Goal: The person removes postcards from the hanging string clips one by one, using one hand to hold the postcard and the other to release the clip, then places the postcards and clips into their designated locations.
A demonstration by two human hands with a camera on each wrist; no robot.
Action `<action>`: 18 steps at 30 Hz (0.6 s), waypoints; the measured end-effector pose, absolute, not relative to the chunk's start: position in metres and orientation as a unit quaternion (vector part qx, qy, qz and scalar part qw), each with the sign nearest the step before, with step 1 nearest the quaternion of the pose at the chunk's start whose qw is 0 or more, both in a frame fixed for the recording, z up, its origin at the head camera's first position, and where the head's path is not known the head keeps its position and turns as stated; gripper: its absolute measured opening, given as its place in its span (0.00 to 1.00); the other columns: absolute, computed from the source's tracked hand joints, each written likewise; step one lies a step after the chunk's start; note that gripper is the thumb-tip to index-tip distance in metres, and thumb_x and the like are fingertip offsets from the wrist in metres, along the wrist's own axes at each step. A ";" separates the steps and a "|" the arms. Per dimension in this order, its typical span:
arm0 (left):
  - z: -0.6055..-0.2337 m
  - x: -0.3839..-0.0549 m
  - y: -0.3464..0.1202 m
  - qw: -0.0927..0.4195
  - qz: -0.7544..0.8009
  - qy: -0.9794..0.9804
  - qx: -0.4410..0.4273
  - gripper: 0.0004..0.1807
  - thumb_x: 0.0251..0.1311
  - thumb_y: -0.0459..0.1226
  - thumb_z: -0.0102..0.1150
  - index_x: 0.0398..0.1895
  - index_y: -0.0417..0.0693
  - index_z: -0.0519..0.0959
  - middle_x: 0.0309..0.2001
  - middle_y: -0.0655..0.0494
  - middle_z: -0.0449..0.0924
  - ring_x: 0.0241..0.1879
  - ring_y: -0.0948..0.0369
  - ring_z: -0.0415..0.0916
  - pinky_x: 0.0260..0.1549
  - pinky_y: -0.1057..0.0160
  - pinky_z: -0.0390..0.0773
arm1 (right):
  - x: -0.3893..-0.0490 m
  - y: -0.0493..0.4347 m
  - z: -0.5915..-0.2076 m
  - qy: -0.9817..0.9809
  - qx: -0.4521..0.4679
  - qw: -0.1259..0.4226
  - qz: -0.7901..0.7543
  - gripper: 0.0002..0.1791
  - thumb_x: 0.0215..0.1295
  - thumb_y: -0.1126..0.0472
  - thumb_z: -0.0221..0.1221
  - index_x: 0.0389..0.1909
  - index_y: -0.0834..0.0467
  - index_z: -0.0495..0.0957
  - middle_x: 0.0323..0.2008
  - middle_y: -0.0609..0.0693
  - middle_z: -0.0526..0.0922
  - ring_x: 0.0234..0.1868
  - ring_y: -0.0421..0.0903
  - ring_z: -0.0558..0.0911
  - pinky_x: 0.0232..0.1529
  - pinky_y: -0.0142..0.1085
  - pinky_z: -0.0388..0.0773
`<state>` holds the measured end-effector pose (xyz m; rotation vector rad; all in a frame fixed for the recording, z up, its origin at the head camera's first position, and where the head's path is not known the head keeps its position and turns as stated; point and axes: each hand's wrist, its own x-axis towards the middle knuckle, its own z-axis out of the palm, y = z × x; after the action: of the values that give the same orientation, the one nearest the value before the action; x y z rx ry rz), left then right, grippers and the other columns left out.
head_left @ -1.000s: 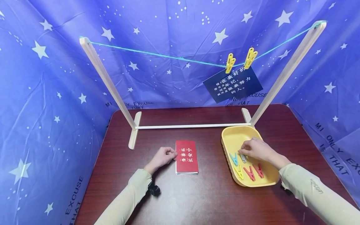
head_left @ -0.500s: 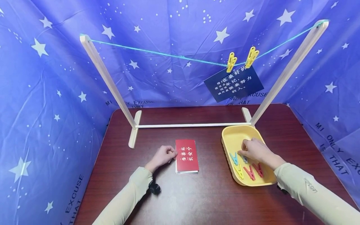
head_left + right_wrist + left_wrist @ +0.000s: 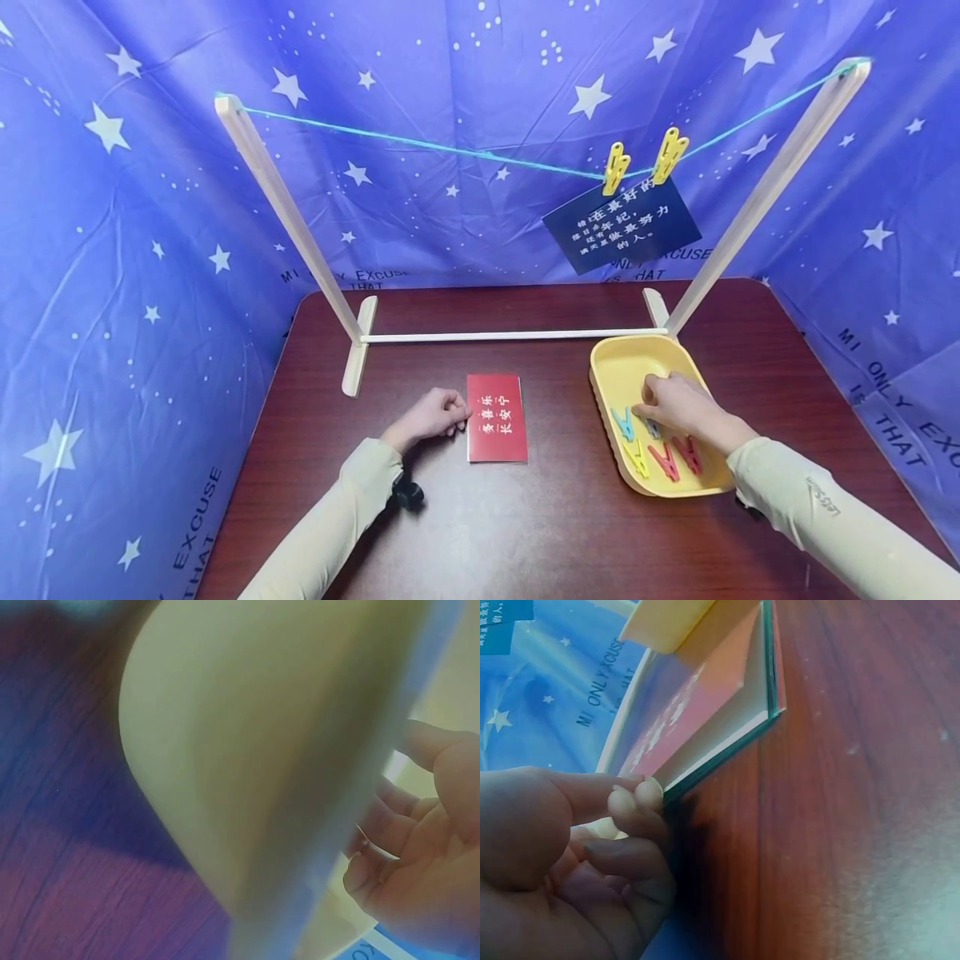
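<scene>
Left hand (image 3: 433,412) pinches red card (image 3: 497,421); right hand (image 3: 681,408) in yellow tray (image 3: 626,367), grip can't be told. Likely choosing pegs (image 3: 663,462); next needs firm pinch.

1. Left arm (image 3: 318,527) extends forward and inward.
2. Left hand (image 3: 429,415): thumb and index fingertips pinching, other fingers curled.
3. Right arm (image 3: 832,512) extends forward and inward.
4. Right hand (image 3: 684,408): back upward, fingers bent down, tips partly hidden.

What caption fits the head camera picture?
Left hand pinches a red card, right hand by clips in a yellow tray.
</scene>
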<state>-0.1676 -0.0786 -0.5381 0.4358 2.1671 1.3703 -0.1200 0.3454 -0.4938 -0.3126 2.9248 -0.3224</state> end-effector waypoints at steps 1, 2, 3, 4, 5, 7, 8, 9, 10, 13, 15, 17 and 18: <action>-0.537 -0.168 -0.078 0.274 0.509 0.800 0.161 0.09 0.73 0.30 0.58 0.33 0.35 0.78 0.22 0.56 0.79 0.17 0.67 0.69 0.19 0.73 0.70 | -0.120 0.346 -0.494 0.984 -0.106 0.091 -0.109 0.17 0.62 0.51 0.71 0.29 0.55 0.74 0.21 0.45 0.74 0.28 0.49 0.70 0.29 0.41 0.66; -0.537 -0.169 -0.078 0.279 0.510 0.798 0.158 0.09 0.73 0.31 0.58 0.33 0.35 0.78 0.22 0.56 0.79 0.17 0.67 0.69 0.19 0.73 0.70 | -0.120 0.346 -0.494 0.984 -0.106 0.091 -0.109 0.17 0.62 0.51 0.71 0.29 0.55 0.74 0.21 0.45 0.74 0.29 0.49 0.70 0.29 0.41 0.66; -0.537 -0.170 -0.078 0.282 0.512 0.796 0.158 0.09 0.73 0.31 0.58 0.33 0.35 0.77 0.23 0.55 0.79 0.17 0.67 0.70 0.19 0.73 0.70 | -0.119 0.346 -0.493 0.984 -0.105 0.090 -0.109 0.17 0.62 0.51 0.71 0.29 0.55 0.74 0.21 0.46 0.74 0.29 0.49 0.70 0.29 0.41 0.67; -0.538 -0.170 -0.078 0.284 0.513 0.795 0.156 0.09 0.73 0.31 0.58 0.32 0.35 0.77 0.23 0.55 0.79 0.17 0.67 0.70 0.19 0.73 0.70 | -0.119 0.345 -0.492 0.984 -0.106 0.090 -0.109 0.17 0.62 0.51 0.71 0.29 0.55 0.74 0.21 0.46 0.74 0.29 0.49 0.70 0.29 0.41 0.67; -0.538 -0.171 -0.078 0.284 0.513 0.796 0.154 0.09 0.73 0.31 0.58 0.32 0.35 0.77 0.23 0.55 0.79 0.17 0.67 0.70 0.18 0.72 0.70 | -0.119 0.344 -0.492 0.984 -0.106 0.091 -0.109 0.17 0.62 0.51 0.71 0.29 0.55 0.74 0.21 0.46 0.74 0.29 0.49 0.70 0.29 0.41 0.67; -0.539 -0.171 -0.077 0.283 0.514 0.797 0.146 0.09 0.73 0.31 0.58 0.33 0.35 0.77 0.23 0.55 0.80 0.17 0.68 0.70 0.18 0.73 0.70 | -0.118 0.343 -0.491 0.985 -0.105 0.090 -0.108 0.17 0.62 0.52 0.71 0.29 0.55 0.74 0.21 0.46 0.74 0.28 0.48 0.70 0.29 0.41 0.67; -0.539 -0.171 -0.077 0.282 0.515 0.797 0.141 0.09 0.73 0.31 0.58 0.33 0.35 0.78 0.23 0.55 0.80 0.17 0.68 0.70 0.17 0.73 0.70 | -0.118 0.342 -0.490 0.985 -0.104 0.089 -0.108 0.17 0.62 0.52 0.71 0.29 0.55 0.74 0.21 0.46 0.74 0.29 0.48 0.70 0.29 0.41 0.67; -0.539 -0.171 -0.077 0.282 0.516 0.798 0.134 0.09 0.73 0.31 0.57 0.33 0.35 0.78 0.23 0.55 0.80 0.17 0.68 0.71 0.17 0.73 0.70 | -0.118 0.342 -0.490 0.985 -0.103 0.090 -0.109 0.16 0.62 0.52 0.71 0.29 0.55 0.74 0.21 0.46 0.74 0.29 0.48 0.70 0.29 0.41 0.67; -0.539 -0.170 -0.077 0.281 0.518 0.798 0.128 0.09 0.73 0.31 0.57 0.33 0.35 0.78 0.23 0.56 0.80 0.17 0.68 0.71 0.17 0.73 0.71 | -0.118 0.342 -0.490 0.984 -0.104 0.089 -0.110 0.16 0.62 0.52 0.71 0.29 0.56 0.74 0.20 0.46 0.74 0.28 0.48 0.70 0.29 0.41 0.67; -0.537 -0.169 -0.077 0.285 0.529 0.793 0.104 0.09 0.73 0.31 0.58 0.32 0.34 0.78 0.22 0.55 0.81 0.16 0.68 0.74 0.16 0.73 0.73 | -0.118 0.342 -0.490 0.984 -0.101 0.090 -0.111 0.16 0.62 0.52 0.71 0.30 0.56 0.74 0.21 0.46 0.74 0.29 0.48 0.70 0.29 0.40 0.67; -0.536 -0.168 -0.078 0.285 0.534 0.790 0.095 0.10 0.73 0.30 0.57 0.32 0.33 0.78 0.22 0.53 0.82 0.16 0.67 0.76 0.16 0.72 0.76 | -0.118 0.343 -0.490 0.984 -0.101 0.092 -0.113 0.16 0.63 0.52 0.71 0.30 0.56 0.74 0.21 0.46 0.74 0.29 0.49 0.70 0.29 0.40 0.67; -0.535 -0.168 -0.078 0.287 0.538 0.788 0.088 0.10 0.74 0.30 0.57 0.32 0.33 0.78 0.22 0.52 0.83 0.16 0.67 0.77 0.17 0.71 0.78 | -0.118 0.344 -0.491 0.984 -0.099 0.094 -0.114 0.17 0.63 0.52 0.71 0.30 0.56 0.74 0.21 0.46 0.74 0.29 0.49 0.70 0.29 0.40 0.67; -0.534 -0.168 -0.079 0.288 0.539 0.787 0.087 0.10 0.74 0.30 0.57 0.32 0.32 0.77 0.22 0.51 0.83 0.16 0.66 0.77 0.17 0.71 0.79 | -0.118 0.344 -0.491 0.984 -0.099 0.095 -0.114 0.17 0.63 0.51 0.71 0.30 0.56 0.74 0.21 0.46 0.73 0.29 0.49 0.70 0.29 0.40 0.67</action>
<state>-0.1677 -0.0789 -0.5343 0.2317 2.1018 1.4381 -0.1179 0.3439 -0.4905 -0.2939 2.9180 -0.3391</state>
